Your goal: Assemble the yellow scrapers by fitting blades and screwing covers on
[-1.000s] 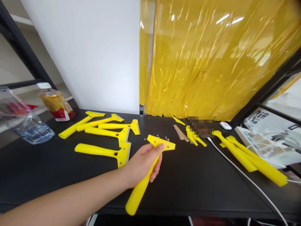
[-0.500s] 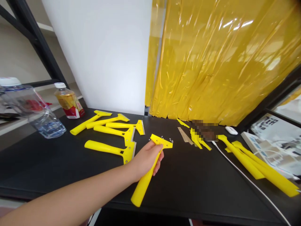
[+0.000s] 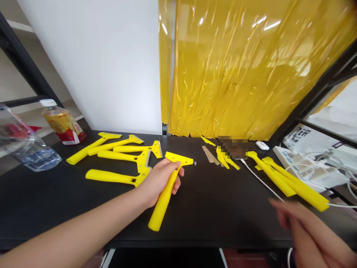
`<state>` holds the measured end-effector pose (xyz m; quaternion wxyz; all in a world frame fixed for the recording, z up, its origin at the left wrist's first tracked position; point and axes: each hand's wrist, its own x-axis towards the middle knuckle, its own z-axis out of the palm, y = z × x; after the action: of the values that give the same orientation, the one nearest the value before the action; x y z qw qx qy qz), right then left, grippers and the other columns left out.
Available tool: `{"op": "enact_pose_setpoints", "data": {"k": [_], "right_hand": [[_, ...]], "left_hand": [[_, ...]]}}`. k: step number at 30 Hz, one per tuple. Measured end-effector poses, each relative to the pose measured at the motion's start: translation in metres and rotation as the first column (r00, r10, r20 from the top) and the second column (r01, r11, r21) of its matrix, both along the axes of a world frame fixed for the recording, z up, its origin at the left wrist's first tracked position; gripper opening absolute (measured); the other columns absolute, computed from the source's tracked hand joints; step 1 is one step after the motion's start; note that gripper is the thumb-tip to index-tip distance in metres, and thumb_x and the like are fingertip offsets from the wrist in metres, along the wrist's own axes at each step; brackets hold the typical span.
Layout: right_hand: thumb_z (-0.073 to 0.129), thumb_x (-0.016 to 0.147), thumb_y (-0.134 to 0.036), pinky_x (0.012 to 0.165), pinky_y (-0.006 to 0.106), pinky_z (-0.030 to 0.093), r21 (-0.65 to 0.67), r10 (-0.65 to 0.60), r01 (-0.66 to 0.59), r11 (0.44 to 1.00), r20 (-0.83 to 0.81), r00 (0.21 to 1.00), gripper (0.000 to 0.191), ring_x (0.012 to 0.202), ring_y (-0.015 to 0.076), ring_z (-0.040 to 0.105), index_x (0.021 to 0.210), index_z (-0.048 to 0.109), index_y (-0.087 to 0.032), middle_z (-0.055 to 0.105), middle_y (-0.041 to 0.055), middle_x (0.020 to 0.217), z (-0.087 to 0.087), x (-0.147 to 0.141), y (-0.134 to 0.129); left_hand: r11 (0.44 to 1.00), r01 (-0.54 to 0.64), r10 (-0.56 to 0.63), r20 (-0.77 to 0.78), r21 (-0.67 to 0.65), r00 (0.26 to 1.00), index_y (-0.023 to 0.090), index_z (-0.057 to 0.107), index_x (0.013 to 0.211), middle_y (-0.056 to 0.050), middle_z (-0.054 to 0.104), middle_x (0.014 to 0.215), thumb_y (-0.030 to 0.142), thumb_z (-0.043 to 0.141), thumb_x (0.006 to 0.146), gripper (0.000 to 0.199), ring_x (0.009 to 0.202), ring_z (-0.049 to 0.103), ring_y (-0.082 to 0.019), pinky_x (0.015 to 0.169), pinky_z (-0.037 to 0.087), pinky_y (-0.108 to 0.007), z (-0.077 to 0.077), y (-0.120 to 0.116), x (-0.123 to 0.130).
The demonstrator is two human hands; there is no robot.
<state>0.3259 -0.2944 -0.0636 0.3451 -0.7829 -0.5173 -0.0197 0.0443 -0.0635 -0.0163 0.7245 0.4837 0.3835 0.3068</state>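
Observation:
My left hand is wrapped round the neck of a yellow scraper, its thumb pressed just below the wide head and the handle slanting toward me. My right hand shows at the lower right, above the table near a white cable; motion smears its fingers. Left of my left hand lie several yellow scrapers with metal blades, the nearest scraper partly hidden by my wrist. Tiny metal screws sit just beyond the held head.
Yellow scraper handles lie at the right beside a white power strip. Yellow flat pieces and brown strips lie at the back. At left stand a drink bottle and a clear bottle. A yellow plastic curtain hangs behind.
My right hand has come into view at the lower right. The whole scene has shifted left in the view; my left hand keeps its hold on the scraper.

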Motion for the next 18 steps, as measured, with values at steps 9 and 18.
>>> {"op": "enact_pose_setpoints", "data": {"k": [9, 18], "right_hand": [[0.053, 0.098, -0.042, 0.085, 0.033, 0.048, -0.356, 0.148, -0.066, 0.932, 0.21, 0.966, 0.03, 0.102, 0.0265, 0.069, 0.098, 0.073, -0.02, 0.077, 0.0133, 0.103, 0.063, -0.021, 0.255], [0.06, 0.093, -0.045, 0.083, 0.03, 0.046, -0.484, 0.165, -0.038, 0.874, 0.221, 0.961, 0.024, 0.1, 0.0233, 0.069, 0.093, 0.07, -0.022, 0.075, 0.0086, 0.099, 0.029, -0.011, 0.251]], "left_hand": [[0.998, 0.058, -0.056, -0.045, 0.04, 0.997, 0.02, 0.052, 0.086, 0.0, 0.062, 0.063, 0.043, 0.056, 0.099, 0.027, 0.042, 0.051, -0.012, 0.042, 0.038, -0.024, 0.003, 0.009, -0.003], [0.991, 0.125, -0.121, 0.076, -0.041, 0.99, 0.017, 0.058, 0.088, -0.004, 0.066, 0.075, 0.049, 0.051, 0.1, 0.034, 0.046, 0.05, -0.012, 0.044, 0.038, -0.025, 0.002, 0.012, -0.004]]}}
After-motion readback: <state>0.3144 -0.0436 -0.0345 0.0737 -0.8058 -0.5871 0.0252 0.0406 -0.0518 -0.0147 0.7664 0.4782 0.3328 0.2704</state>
